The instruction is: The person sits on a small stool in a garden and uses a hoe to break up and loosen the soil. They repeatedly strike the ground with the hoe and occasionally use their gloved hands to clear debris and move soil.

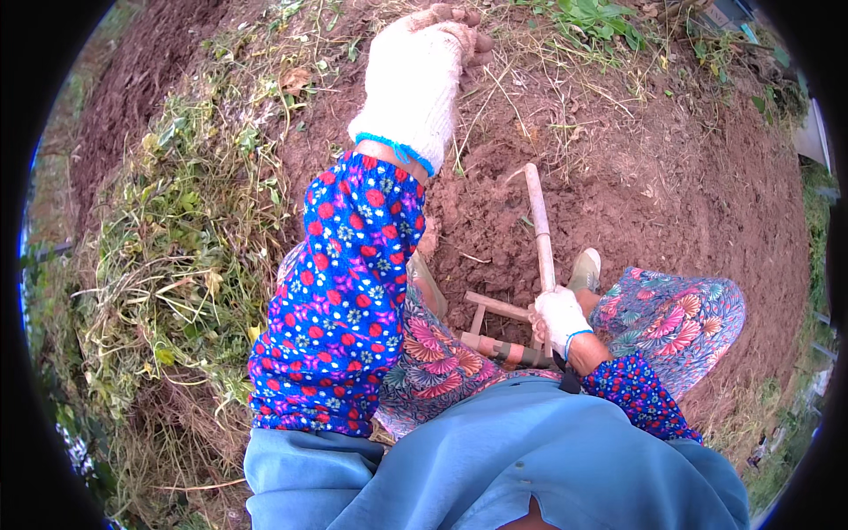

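My left hand point(424, 73), in a white knit glove with a blue cuff, reaches out to the top of the view above the soil. Its fingers are curled and darkened by soil; whether something is inside them cannot be told. In my right hand point(560, 318), gloved the same way, is a small hand hoe point(542, 232) with a pale handle. The hoe's head points away from me, over loosened reddish-brown clods point(490, 205) between my feet. Just left of my right hand is a low wooden stool point(503, 308) with a striped woven seat, partly hidden by my clothes.
A heap of pulled vines and dry weeds point(192, 218) lies along the left side. Green leafy plants point(593, 20) grow at the top right of centre. My shoes point(586, 270) rest on the soil on both sides of the clods. Dry stalks are scattered on the ground.
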Demonstrator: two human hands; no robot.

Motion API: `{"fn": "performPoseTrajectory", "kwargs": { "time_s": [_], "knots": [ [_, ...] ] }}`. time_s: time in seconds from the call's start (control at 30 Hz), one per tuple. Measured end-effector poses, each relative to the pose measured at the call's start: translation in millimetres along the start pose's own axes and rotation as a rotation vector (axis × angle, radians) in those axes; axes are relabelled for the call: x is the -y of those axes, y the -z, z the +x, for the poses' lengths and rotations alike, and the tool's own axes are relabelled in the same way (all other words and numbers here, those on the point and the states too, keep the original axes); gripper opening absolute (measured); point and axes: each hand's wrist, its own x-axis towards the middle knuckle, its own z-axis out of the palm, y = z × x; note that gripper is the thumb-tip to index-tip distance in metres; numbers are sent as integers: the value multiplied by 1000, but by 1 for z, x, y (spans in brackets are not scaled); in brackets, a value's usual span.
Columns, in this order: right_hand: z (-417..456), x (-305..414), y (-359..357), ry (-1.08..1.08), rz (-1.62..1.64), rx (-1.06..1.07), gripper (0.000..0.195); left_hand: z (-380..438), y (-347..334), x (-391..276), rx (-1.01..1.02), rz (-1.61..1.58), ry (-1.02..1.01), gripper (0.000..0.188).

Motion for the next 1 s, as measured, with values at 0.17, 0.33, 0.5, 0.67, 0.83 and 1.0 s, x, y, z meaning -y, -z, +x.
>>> {"fn": "performPoseTrajectory", "kwargs": {
  "time_s": [0.17, 0.33, 0.5, 0.67, 0.83, 1.0],
  "knots": [
    [-8, 31, 24, 153, 75, 196, 11, -6, -9, -10, -17, -67, -36, 16],
    [-65, 173, -5, 1137, -32, -36, 20, -5, 6, -14, -14, -188, -99, 17],
    [-44, 257, -50, 1597, 93, -160, 16, -10, 9, -19, -10, -120, -103, 20],
    [164, 106, -73, 749, -559, -277, 26, -9, 3, -21, -36, -130, -51, 21],
    [164, 46, -77, 252, 55, 340, 19, -15, 5, -1, -41, -157, -16, 22],
    [44, 33, -38, 82, 86, 169, 4, -6, 5, -9, -19, -182, -55, 24]
  ]
}}
